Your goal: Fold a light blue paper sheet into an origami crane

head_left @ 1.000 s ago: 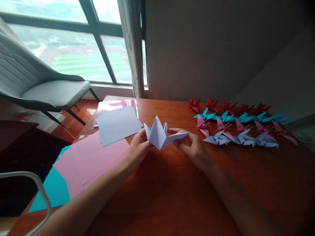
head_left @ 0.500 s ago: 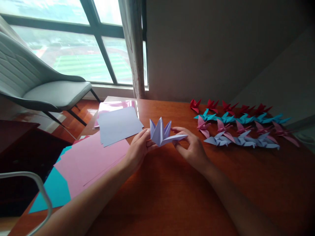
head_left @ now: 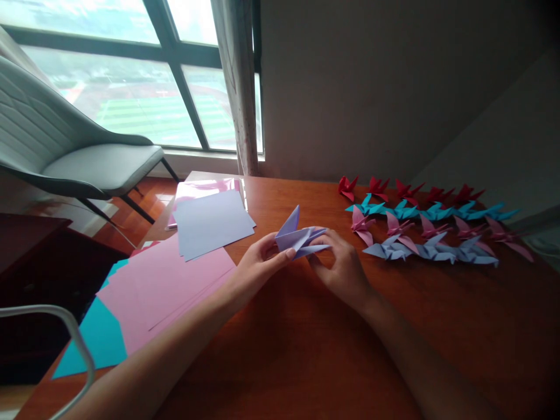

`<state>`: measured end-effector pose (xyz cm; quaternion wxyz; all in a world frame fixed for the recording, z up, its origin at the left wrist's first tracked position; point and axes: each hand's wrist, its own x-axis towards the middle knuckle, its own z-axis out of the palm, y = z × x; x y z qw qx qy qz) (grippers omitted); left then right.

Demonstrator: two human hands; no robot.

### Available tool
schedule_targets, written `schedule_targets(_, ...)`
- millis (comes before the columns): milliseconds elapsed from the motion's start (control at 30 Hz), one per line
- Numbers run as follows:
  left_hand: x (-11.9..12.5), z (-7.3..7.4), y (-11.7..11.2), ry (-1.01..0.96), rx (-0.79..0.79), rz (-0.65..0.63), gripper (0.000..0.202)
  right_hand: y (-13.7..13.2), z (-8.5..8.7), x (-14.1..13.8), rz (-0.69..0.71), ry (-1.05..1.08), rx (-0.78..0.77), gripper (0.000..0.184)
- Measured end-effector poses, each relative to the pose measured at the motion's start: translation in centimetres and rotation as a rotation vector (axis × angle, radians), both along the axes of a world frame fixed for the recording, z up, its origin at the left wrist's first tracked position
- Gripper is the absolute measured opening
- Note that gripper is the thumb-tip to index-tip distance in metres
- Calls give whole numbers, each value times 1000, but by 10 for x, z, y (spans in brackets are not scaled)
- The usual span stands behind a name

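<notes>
A half-folded lavender paper crane (head_left: 297, 237) is held just above the wooden table (head_left: 306, 350) between both hands. My left hand (head_left: 258, 265) pinches its left side with thumb and fingers. My right hand (head_left: 343, 265) grips its right side, fingers curled over the folded flaps. One pointed flap sticks up, the rest lies flattened sideways.
Rows of finished cranes, red (head_left: 406, 188), teal (head_left: 433, 210), pink (head_left: 437, 226) and lavender (head_left: 433, 250), lie at the right. Lavender sheets (head_left: 212, 223), pink sheets (head_left: 161, 286) and teal sheets (head_left: 94, 338) lie at the left. A grey chair (head_left: 79, 157) stands by the window.
The crane stood upright with its points up; now it has been tipped and pressed flatter sideways. Both hands shifted slightly to the right with it.
</notes>
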<state>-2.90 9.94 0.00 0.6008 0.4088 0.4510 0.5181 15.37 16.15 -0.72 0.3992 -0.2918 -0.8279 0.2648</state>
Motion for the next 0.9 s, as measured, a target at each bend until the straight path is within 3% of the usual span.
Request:
schedule_targets(400, -2, 0, -3, -115, -58, -69, 48, 1, -2, 1, 12, 16, 22, 13)
schedule_targets(700, 0, -5, -3, -139, -87, -34, 48, 0, 0, 1, 5, 8, 23, 9)
schedule_targets(900, 0, 4, -3, -30, -79, -88, 48, 0, 1, 1, -18, -14, 18, 10)
